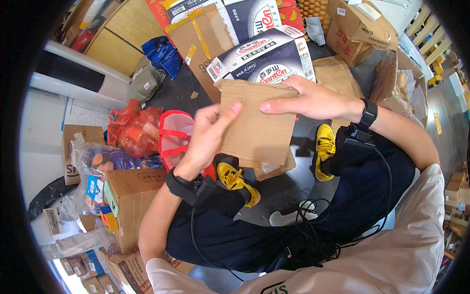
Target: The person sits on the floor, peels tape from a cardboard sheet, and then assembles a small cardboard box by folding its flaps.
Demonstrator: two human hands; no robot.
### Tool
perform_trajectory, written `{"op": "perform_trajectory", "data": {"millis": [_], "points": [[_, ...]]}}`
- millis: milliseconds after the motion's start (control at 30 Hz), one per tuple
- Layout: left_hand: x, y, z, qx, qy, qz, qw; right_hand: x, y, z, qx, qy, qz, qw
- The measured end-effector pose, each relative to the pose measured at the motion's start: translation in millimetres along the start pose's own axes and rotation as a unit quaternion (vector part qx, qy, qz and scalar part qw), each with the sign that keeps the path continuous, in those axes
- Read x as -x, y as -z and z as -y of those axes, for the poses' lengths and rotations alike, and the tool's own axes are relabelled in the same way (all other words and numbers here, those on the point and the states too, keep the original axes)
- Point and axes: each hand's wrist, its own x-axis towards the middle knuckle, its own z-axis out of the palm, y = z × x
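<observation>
Pinching a flat piece of brown cardboard (254, 125) from both sides, the two hands hold it up in front of the person, above the knees. The left hand (208, 134) closes on the sheet's left edge, thumb lying across its front face and the other fingers hidden behind it. The right hand (306, 100) clasps the top right corner, thumb pressed flat on the front near the upper edge, fingers curled over the back. Each wrist wears a black band, with thin black cables trailing down toward the lap. Below the sheet, two yellow shoes (325, 147) rest on the dark floor, and a smaller scrap of cardboard lies between them. Just behind the sheet sits a dark blue and white printed carton (267, 56), with plain brown boxes around it. To the left lie a red mesh bag (134, 127), a red-trimmed clear bag (174, 134), and a brown box (132, 193) beside the left forearm.
</observation>
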Motion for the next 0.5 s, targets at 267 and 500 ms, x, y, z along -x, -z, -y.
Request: {"op": "perform_trajectory", "data": {"millis": [267,500], "points": [[14.3,2.9,-4.9,0.012,0.024,0.068,0.997,8.5,-1.4,-2.5,-0.1,-0.096,-0.009,0.99],[15.6,-2.2,-16.4,0.028,-0.036,0.027,0.999,21.6,-24.7,21.6,-0.031,0.014,0.019,0.999]]}}
